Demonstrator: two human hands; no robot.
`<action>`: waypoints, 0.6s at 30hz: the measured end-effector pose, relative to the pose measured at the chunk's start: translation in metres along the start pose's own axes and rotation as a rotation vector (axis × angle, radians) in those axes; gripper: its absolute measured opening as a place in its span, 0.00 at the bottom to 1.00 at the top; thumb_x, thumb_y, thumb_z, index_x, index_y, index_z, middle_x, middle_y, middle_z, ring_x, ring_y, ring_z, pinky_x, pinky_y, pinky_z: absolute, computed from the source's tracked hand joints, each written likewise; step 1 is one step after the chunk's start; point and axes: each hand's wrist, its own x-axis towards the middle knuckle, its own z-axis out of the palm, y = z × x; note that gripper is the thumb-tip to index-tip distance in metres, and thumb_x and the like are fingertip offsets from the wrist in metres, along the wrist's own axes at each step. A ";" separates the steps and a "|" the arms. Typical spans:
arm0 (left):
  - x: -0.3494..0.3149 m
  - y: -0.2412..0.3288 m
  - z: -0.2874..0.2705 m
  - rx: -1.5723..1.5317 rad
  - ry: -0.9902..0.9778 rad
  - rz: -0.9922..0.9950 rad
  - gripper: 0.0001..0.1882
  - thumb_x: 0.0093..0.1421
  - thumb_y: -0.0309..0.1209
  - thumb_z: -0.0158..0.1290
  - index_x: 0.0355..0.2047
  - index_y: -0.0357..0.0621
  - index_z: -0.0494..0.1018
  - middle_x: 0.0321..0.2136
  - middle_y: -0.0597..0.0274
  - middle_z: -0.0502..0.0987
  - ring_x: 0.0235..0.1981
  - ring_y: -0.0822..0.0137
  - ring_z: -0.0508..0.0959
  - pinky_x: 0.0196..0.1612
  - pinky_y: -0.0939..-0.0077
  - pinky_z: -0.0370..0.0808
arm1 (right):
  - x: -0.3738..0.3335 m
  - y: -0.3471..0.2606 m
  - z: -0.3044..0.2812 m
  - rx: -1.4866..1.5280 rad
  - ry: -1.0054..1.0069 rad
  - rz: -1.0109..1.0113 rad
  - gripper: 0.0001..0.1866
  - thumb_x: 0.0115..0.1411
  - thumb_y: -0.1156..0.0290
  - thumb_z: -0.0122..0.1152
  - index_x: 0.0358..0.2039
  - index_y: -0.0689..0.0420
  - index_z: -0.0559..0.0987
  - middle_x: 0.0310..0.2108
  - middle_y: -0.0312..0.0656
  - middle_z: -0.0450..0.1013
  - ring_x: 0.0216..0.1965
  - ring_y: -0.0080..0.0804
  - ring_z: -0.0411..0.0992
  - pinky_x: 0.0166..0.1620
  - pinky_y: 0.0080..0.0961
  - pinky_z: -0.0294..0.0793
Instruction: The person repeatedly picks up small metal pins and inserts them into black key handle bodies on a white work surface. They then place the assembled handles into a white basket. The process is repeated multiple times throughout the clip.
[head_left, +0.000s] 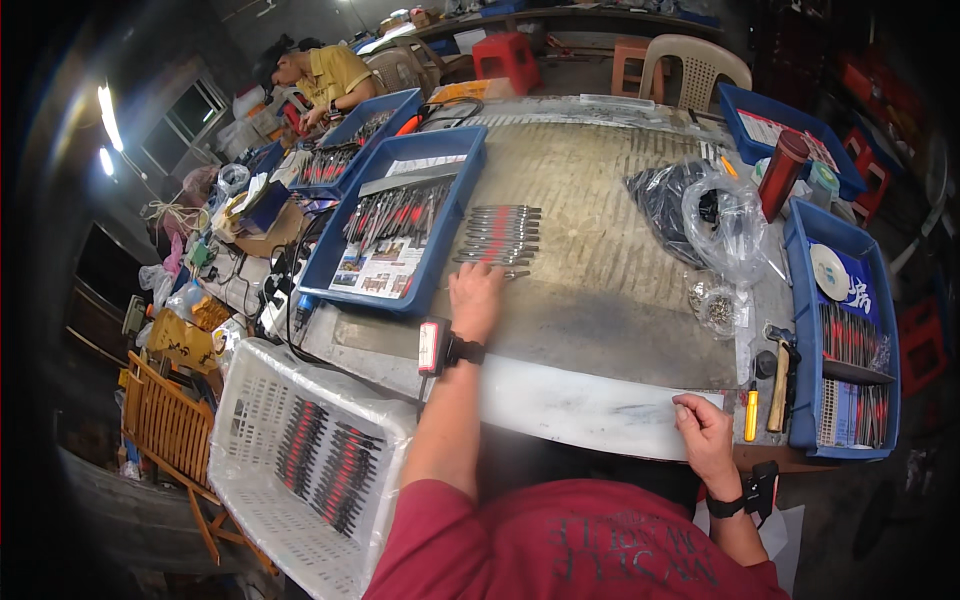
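My left hand [475, 300] reaches to the near end of a row of slim metal tools with red middles [502, 232] on the table. Its fingers are together on the nearest slim metal tool [517, 274], whose end sticks out to the right. The exact kind of tool is too small to tell. My right hand [706, 436] is at the right end of a whitish sheet [570, 402] along the table's near edge. Its fingers are curled, thumb against forefinger; whatever they hold, if anything, is hidden.
Left of the row stands a blue tray [432, 255] of similar tools; a white basket [235, 440] holds more. Rightward are a yellow-handled screwdriver [751, 415], a hammer [779, 390], another blue tray [798, 240] and plastic bags [725, 225]. A person [335, 78] sits far left.
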 end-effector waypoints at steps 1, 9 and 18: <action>0.002 -0.001 0.001 0.021 0.003 0.012 0.07 0.54 0.34 0.55 0.34 0.52 0.77 0.30 0.66 0.75 0.37 0.61 0.72 0.37 0.63 0.68 | 0.000 0.001 0.001 0.017 0.011 -0.028 0.09 0.60 0.75 0.54 0.38 0.67 0.76 0.26 0.42 0.73 0.29 0.25 0.71 0.33 0.21 0.70; 0.006 -0.002 0.004 -0.010 -0.021 -0.023 0.09 0.53 0.32 0.55 0.36 0.51 0.77 0.31 0.63 0.73 0.36 0.59 0.72 0.38 0.63 0.69 | 0.001 0.007 0.004 -0.021 0.040 -0.081 0.08 0.61 0.74 0.55 0.37 0.65 0.77 0.20 0.34 0.70 0.24 0.18 0.67 0.29 0.18 0.68; 0.008 -0.004 0.006 -0.081 -0.004 0.039 0.08 0.56 0.26 0.48 0.35 0.45 0.75 0.31 0.57 0.72 0.36 0.55 0.73 0.40 0.62 0.71 | 0.002 0.010 0.006 -0.105 0.039 -0.139 0.08 0.60 0.74 0.55 0.36 0.65 0.77 0.21 0.35 0.71 0.24 0.19 0.68 0.28 0.18 0.68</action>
